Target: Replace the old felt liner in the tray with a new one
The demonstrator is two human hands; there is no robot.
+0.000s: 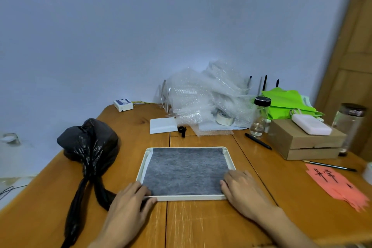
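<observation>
A shallow white rectangular tray [188,197] lies on the wooden table in front of me. A grey felt liner [185,169] lies flat inside it and covers almost the whole floor, with a narrow white strip bare along the left side. My left hand [128,203] rests on the tray's near left corner, fingers on the rim and the felt's corner. My right hand [241,191] rests on the near right corner, fingertips on the felt's edge. Whether either hand pinches the felt is unclear.
A tied black plastic bag [88,147] sits left of the tray. Behind it are a white card [162,125], bubble wrap [207,96], a tape roll [225,119] and a glass jar [260,115]. Cardboard boxes [306,143], pens and pink paper notes [334,185] lie at right.
</observation>
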